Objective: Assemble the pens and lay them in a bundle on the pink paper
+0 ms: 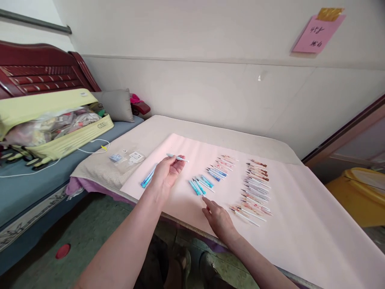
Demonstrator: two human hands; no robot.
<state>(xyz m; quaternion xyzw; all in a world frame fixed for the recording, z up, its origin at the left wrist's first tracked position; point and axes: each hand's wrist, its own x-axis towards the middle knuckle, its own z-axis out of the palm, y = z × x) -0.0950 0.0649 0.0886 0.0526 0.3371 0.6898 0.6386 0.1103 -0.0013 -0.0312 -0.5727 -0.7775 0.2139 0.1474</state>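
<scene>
My left hand pinches a light blue pen between thumb and fingers, raised above the pink sheet. The pen's pale end points right. My right hand hovers low at the near side, its index finger stretched toward a group of turquoise pens and thin white refills; whether the fingertip touches a white refill end is hard to tell. Blue pens lie partly behind my left wrist. Darker blue pens and pink pens with white refills form rows further back.
At the right, a column of brown pens and pale patterned pens lies with refills. Clear plastic packaging rests left of the sheet. Beside the table, a bed holds a yellow bag and a grey pillow. A yellow bin stands right.
</scene>
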